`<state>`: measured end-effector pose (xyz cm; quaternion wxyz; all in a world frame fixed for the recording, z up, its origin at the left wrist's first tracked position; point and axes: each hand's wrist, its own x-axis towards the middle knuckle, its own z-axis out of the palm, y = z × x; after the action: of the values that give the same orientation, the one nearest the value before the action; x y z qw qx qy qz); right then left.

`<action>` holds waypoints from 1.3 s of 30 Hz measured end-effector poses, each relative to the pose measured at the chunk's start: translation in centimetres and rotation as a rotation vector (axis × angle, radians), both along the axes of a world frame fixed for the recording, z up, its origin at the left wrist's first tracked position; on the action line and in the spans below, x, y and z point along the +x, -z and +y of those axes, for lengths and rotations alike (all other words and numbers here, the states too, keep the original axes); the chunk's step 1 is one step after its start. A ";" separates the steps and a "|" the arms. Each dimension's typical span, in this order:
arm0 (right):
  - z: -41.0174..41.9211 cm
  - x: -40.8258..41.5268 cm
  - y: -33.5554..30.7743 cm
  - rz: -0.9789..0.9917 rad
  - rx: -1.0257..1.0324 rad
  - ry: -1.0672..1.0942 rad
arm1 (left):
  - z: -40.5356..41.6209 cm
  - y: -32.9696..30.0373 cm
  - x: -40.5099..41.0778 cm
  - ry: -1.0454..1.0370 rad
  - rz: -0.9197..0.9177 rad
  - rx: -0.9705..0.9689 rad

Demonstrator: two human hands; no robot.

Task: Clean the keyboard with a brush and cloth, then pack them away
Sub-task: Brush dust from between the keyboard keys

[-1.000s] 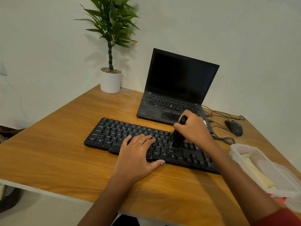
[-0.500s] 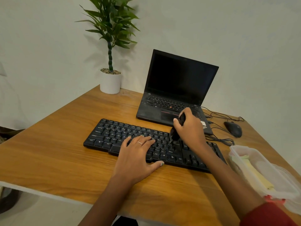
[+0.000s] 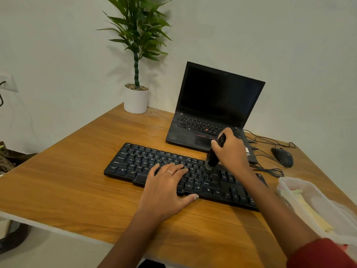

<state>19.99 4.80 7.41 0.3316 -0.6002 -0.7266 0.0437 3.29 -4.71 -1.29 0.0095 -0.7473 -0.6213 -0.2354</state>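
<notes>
A black keyboard [image 3: 139, 161] lies across the middle of the wooden desk [image 3: 63, 180]. My left hand [image 3: 166, 188] rests flat on its lower middle keys, fingers spread, thumb on the front edge. My right hand [image 3: 231, 151] grips a small black brush [image 3: 213, 157] held upright, its bristle end down on the keys near the upper right of the main key block. A pale yellow cloth [image 3: 311, 213] lies inside a clear plastic container [image 3: 295, 183] at the right desk edge.
An open black laptop [image 3: 218, 97] stands behind the keyboard. A black mouse [image 3: 283, 157] with tangled cables [image 3: 270, 171] sits to the right. A potted plant in a white pot [image 3: 136, 101] stands at the back left against the wall.
My right hand has drawn the brush from the lower right keys up toward the keyboard's far edge. My left hand has stayed in place on the keys.
</notes>
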 end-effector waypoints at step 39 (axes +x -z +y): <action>2.3 -1.4 -1.4 -0.119 -0.200 -0.018 | -0.3 -0.3 0.1 0.001 -0.026 0.018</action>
<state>18.60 7.15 8.84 0.2261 -0.6250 -0.7425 0.0833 3.35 -4.98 -1.00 0.0080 -0.7446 -0.6187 -0.2504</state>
